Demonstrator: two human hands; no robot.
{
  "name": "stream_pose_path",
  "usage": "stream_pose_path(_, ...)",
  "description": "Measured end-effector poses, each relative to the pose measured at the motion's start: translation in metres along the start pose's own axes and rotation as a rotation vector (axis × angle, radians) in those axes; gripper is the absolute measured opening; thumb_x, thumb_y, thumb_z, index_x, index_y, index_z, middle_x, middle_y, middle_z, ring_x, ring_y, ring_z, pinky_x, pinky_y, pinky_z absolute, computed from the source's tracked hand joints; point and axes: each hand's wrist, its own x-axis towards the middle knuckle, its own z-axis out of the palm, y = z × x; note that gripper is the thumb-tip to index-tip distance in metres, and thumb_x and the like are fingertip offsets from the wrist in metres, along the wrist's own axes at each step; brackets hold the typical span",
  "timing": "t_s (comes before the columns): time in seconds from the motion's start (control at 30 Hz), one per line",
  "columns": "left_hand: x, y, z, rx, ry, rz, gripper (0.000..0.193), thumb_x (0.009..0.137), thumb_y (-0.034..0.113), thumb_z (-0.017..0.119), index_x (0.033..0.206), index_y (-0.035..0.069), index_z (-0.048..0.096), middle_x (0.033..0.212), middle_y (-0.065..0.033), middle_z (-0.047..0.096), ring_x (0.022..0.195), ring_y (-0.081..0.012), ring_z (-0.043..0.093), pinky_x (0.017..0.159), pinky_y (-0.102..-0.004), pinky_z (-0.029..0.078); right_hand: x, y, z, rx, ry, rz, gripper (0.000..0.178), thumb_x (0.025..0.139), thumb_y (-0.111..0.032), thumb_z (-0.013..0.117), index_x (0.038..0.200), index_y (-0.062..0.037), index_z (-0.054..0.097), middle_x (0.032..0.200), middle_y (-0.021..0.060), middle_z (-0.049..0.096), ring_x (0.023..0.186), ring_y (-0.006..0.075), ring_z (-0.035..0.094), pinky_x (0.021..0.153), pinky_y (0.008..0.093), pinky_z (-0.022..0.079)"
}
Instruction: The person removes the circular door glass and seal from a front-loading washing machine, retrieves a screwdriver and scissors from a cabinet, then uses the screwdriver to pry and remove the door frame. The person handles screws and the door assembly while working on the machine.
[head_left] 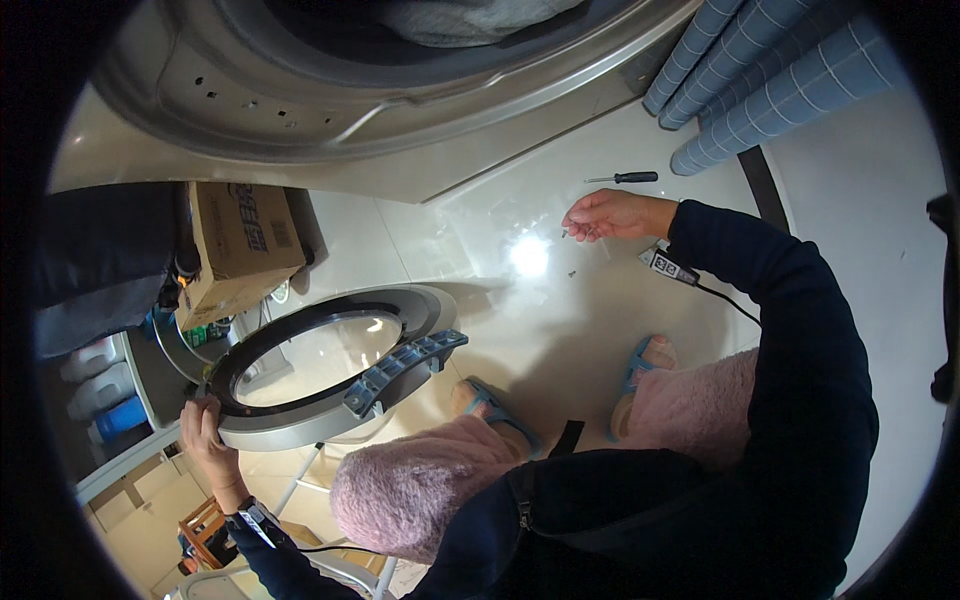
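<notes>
My left hand [207,445] grips the rim of a round washing machine door [290,432], which stands tilted at my left with its glass ring facing up. A blue-grey hinge bracket [405,370] lies along the door's right edge. Over the floor, my right hand [612,216] is closed in a pinch, with a small screw [564,233] at its fingertips. Another small screw [572,273] lies on the tiles just below. A screwdriver [625,178] with a black handle rests on the floor beyond my right hand.
Ahead stands the washing machine [350,175], its drum opening uncovered and grey cloth inside. A cardboard box [240,240] and shelves with bottles [105,390] are at the left. Blue checked curtains [790,95] hang at the far right. A black cable [730,300] runs by my right forearm.
</notes>
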Motion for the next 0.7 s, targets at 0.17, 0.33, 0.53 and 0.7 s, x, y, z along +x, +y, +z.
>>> stream_pose_path(0.17, 0.003, 0.002, -0.003, 0.045, 0.017, 0.02, 0.02, 0.06, 0.004, 0.062, 0.079, 0.0, 0.057, 0.082, -0.0123, 0.056, 0.077, -0.0311, 0.054, 0.065, -0.0388, 0.042, 0.008, 0.021, -0.022, -0.472, 0.08, -0.119, 0.017, 0.089, -0.013, 0.056, 0.077, -0.0028, 0.064, 0.072, 0.0041, 0.062, 0.069, 0.012, 0.058, 0.059, 0.0231, 0.042)
stream_pose_path(0.33, 0.014, 0.007, -0.006, 0.008, 0.019, 0.009, 0.017, 0.059, 0.008, 0.063, 0.073, 0.003, 0.054, 0.077, -0.0108, 0.053, 0.073, -0.031, 0.052, 0.063, -0.0384, 0.041, 0.009, 0.046, -0.036, -0.85, 0.415, -0.015, 0.017, 0.072, -0.021, 0.067, 0.07, -0.0044, 0.064, 0.062, 0.007, 0.061, 0.054, 0.0157, 0.057, 0.054, 0.0301, 0.044)
stream_pose_path(0.53, 0.031, 0.009, -0.006, -0.005, 0.054, 0.016, 0.027, 0.054, 0.017, 0.071, 0.07, 0.005, 0.053, 0.07, -0.0081, 0.048, 0.066, -0.028, 0.049, 0.059, -0.0368, 0.038, 0.01, 0.035, -0.016, -1.093, 0.555, -0.121, 0.021, 0.071, -0.025, 0.068, 0.072, -0.004, 0.065, 0.07, 0.0112, 0.065, 0.066, 0.0238, 0.062, 0.062, 0.0334, 0.049)
stream_pose_path(0.7, 0.038, 0.006, -0.007, 0.032, 0.029, 0.028, 0.049, 0.046, 0.043, 0.075, 0.068, 0.006, 0.051, 0.069, -0.0072, 0.045, 0.065, -0.0261, 0.047, 0.06, -0.0354, 0.035, 0.03, -0.005, 0.041, -1.008, 0.424, -0.3, 0.029, 0.072, -0.023, 0.071, 0.093, -0.0036, 0.062, 0.09, 0.0115, 0.063, 0.078, 0.0236, 0.062, 0.07, 0.0332, 0.05)
